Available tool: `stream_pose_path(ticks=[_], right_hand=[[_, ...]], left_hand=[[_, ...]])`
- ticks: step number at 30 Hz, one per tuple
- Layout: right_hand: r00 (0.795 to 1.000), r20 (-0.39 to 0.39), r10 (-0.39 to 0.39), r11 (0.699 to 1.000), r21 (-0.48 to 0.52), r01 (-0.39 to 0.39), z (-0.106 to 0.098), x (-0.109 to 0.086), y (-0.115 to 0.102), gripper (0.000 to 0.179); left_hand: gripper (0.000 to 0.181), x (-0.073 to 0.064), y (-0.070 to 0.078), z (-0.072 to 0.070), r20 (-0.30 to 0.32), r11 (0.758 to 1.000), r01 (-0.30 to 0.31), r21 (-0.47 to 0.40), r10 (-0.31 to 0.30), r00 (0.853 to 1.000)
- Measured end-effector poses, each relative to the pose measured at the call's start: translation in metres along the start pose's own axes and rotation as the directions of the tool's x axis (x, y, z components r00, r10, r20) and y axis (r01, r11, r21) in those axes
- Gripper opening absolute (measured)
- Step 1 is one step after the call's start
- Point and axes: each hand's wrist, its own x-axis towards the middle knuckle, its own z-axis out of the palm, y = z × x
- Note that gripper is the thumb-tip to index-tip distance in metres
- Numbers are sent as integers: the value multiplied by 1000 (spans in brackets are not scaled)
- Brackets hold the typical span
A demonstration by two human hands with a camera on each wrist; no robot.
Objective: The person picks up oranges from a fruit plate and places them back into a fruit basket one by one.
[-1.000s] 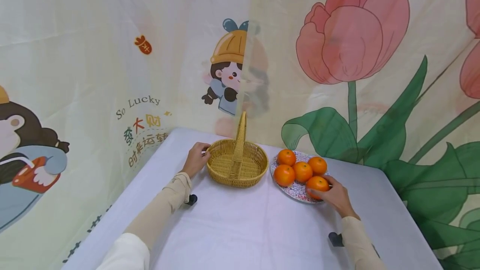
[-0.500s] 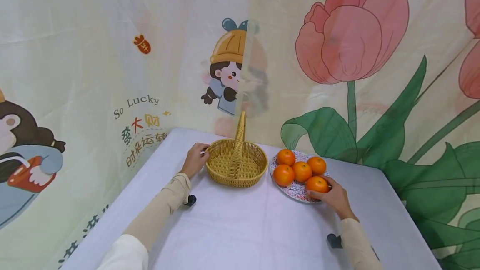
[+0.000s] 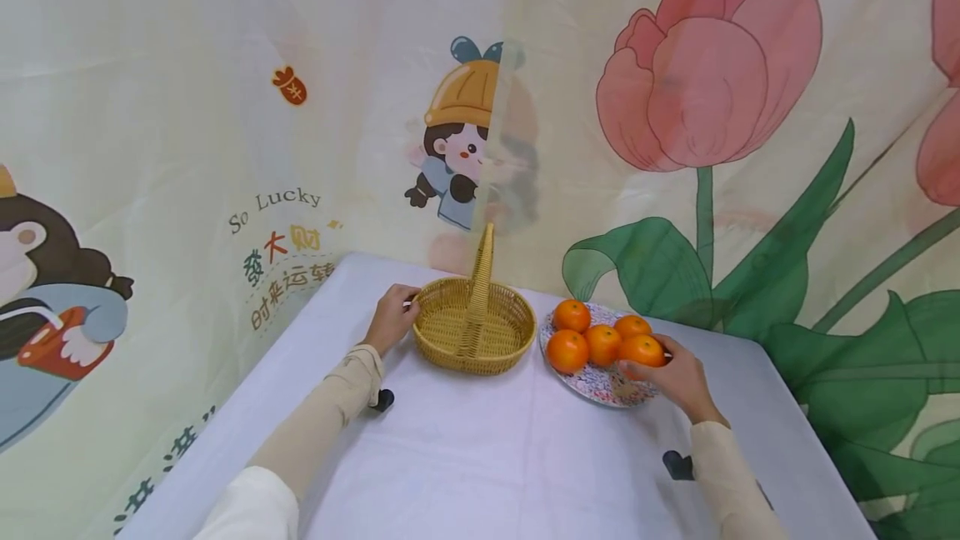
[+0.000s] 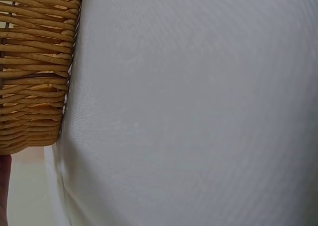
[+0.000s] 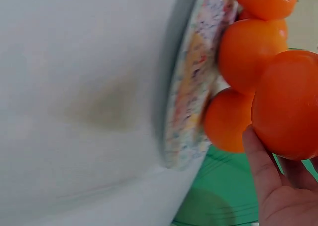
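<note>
My left hand point(image 3: 392, 319) grips the left rim of a woven yellow wicker basket point(image 3: 442, 344) with a tall arched handle. In the left wrist view the basket's side point(image 4: 32, 72) fills the upper left, with only part of a finger showing below it. Fingers and thumb of my right hand point(image 3: 686, 380) hold an orange point(image 3: 642, 349), raised just off a patterned plate point(image 3: 600, 394). The right wrist view has this held orange point(image 5: 288, 107) close up, apart from the plate. Several other oranges point(image 3: 567, 351) remain on the plate. No fruit lies in the basket.
A white cloth point(image 3: 480, 457) covers the table. Behind it hangs a printed curtain point(image 3: 555, 148) with a tulip and cartoon figures, close to the basket and plate. A dark wrist-mounted piece point(image 3: 678, 465) sits by the right sleeve.
My right hand has lifted the orange slightly up from the front right of the plate, baring the patterned surface there. The left hand and basket stay in place.
</note>
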Motion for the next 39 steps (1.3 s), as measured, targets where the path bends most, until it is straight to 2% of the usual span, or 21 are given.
stream_pose_path(ticks=[7, 14, 20, 24, 27, 31, 36, 39], right_hand=[[994, 44, -98, 995, 37, 97, 11, 15, -49, 97], [980, 77, -182, 982, 69, 177, 36, 37, -102, 93], [950, 82, -300, 952, 93, 292, 67, 54, -146, 84], [926, 117, -360, 931, 115, 347, 86, 65, -170, 78], [915, 139, -380, 923, 122, 365, 97, 75, -183, 77], [911, 183, -370, 927, 128, 351, 112, 87, -194, 73], [891, 235, -389, 921, 135, 366, 131, 93, -205, 68], [887, 258, -384, 923, 109, 368, 141, 96, -212, 67]], left_hand=[[29, -6, -8, -7, -10, 1000, 10, 4, -10, 1000], [29, -8, -13, -8, -29, 1000, 19, 4, -19, 999], [29, -7, -13, -8, -29, 999, 36, -4, -36, 999], [28, -6, -12, -8, -43, 999, 41, -9, -41, 998], [29, -5, -9, -6, -46, 998, 50, -26, -51, 998], [29, -3, -7, -2, -45, 998, 39, -47, -41, 998], [28, -6, -6, 2, -55, 997, 30, -72, -34, 998], [28, -8, -4, 3, -53, 996, 40, -77, -45, 998]])
